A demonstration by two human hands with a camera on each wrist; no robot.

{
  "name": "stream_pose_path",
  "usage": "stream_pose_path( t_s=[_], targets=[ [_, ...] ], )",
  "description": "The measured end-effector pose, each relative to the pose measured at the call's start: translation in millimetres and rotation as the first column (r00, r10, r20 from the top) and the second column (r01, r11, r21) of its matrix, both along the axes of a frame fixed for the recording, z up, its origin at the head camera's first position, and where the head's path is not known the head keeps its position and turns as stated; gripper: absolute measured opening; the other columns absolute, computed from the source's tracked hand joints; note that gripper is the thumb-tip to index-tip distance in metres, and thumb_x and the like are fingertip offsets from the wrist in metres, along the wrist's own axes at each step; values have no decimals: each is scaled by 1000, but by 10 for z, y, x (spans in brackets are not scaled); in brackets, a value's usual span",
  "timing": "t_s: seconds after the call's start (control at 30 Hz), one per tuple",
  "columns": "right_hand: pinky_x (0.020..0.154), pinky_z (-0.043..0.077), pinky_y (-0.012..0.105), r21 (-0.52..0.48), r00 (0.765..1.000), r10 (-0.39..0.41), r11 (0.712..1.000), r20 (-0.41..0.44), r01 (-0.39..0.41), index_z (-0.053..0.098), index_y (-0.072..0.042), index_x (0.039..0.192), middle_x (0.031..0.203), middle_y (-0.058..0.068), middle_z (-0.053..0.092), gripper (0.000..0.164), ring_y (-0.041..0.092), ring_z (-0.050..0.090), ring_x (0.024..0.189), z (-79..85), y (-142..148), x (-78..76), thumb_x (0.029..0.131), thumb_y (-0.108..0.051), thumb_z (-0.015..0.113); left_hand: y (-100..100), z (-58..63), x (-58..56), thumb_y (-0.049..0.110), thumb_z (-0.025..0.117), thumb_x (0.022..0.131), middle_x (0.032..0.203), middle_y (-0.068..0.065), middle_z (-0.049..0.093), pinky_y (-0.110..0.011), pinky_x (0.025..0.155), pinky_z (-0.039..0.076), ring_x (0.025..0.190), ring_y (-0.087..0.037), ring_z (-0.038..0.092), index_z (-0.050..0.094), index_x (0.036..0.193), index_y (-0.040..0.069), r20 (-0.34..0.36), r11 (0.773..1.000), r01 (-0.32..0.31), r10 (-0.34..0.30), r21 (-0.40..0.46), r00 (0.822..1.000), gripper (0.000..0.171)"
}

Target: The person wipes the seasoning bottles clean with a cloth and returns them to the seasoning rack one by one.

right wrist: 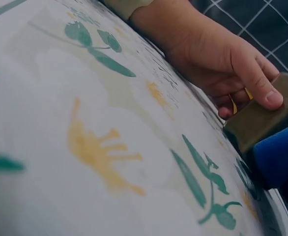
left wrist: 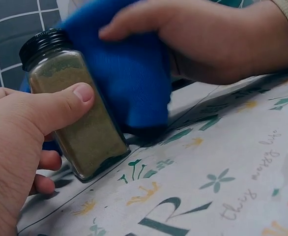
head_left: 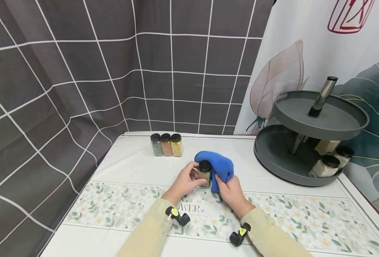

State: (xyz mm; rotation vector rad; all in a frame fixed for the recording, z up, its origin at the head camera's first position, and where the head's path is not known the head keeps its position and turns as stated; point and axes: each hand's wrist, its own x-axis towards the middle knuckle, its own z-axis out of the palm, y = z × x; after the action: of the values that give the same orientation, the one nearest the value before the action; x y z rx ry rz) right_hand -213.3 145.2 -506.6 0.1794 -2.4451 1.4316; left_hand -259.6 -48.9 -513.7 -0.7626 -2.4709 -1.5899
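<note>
My left hand [head_left: 188, 179] grips a square glass spice jar [head_left: 204, 175] with a black lid, its thumb lying across the front face. Brownish-green powder fills most of the jar [left wrist: 82, 118] in the left wrist view. A folded blue cloth [head_left: 220, 166] is held in my right hand [head_left: 230, 191], against the jar's right side and behind it. In the right wrist view only the cloth's edge [right wrist: 281, 157] shows beside the jar, and the right hand is out of sight there.
Three spice jars [head_left: 166, 145], green, orange and yellow, stand in a row at the table's back. On the right is a grey two-tier turntable rack [head_left: 272, 160], with several black-lidded jars [head_left: 326, 166] on its lower tier. A floral runner [head_left: 118, 203] crosses the white table.
</note>
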Motion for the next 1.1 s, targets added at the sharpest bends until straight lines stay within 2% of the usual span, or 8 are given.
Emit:
stream_pose_path(
  t_s=[0.13, 0.4, 0.57, 0.73, 0.93, 1.1],
  targets=[
    [94, 51, 56, 15, 1000, 4, 1000, -25, -4, 62, 8, 118, 111, 24, 70, 32, 35, 68, 103, 1, -1, -3, 100, -18, 61, -1, -6, -6, 17, 83, 85, 93, -8, 60, -26, 69, 48, 82, -22, 58, 55, 118, 7, -26, 1000, -15, 15, -22, 1000, 45],
    [92, 52, 57, 38, 998, 8, 999, -69, -5, 63, 8, 117, 109, 24, 70, 32, 36, 68, 102, 2, -3, 11, 100, -18, 61, -2, -1, -8, 18, 83, 85, 110, -8, 63, -33, 84, 54, 97, -21, 62, 54, 118, 6, -48, 999, -8, 6, -41, 999, 46],
    [92, 52, 56, 23, 998, -14, 1000, -67, 16, 64, 8, 115, 108, 24, 70, 30, 35, 68, 100, 4, -2, 10, 100, -17, 61, -6, 2, -3, 15, 78, 89, 115, -13, 61, -34, 90, 54, 100, -24, 63, 49, 123, 4, -26, 998, 37, -38, -45, 999, 46],
    [96, 50, 57, 8, 1000, -19, 1000, -9, 19, 61, 9, 120, 113, 26, 68, 33, 37, 67, 105, 10, -2, 12, 101, -17, 60, -14, -17, -4, 7, 69, 90, 119, -17, 60, -39, 98, 52, 105, -28, 64, 45, 127, 1, -19, 996, 81, -82, -41, 996, 44],
    [99, 48, 58, -14, 999, -13, 1000, 35, 14, 60, 9, 123, 116, 26, 68, 36, 38, 66, 108, 15, -8, 21, 100, -18, 59, -12, -43, -12, 5, 73, 89, 116, -15, 60, -38, 95, 53, 103, -27, 64, 45, 123, 3, -30, 996, 82, -83, -33, 996, 43],
    [98, 48, 57, -29, 1000, -21, 999, 15, 21, 62, 9, 120, 113, 26, 69, 33, 36, 67, 105, 13, -3, 26, 100, -17, 61, -11, -49, -16, 7, 77, 88, 111, -12, 61, -37, 91, 55, 100, -26, 64, 45, 118, 4, -40, 996, 93, -93, -11, 995, 44]
  ],
)
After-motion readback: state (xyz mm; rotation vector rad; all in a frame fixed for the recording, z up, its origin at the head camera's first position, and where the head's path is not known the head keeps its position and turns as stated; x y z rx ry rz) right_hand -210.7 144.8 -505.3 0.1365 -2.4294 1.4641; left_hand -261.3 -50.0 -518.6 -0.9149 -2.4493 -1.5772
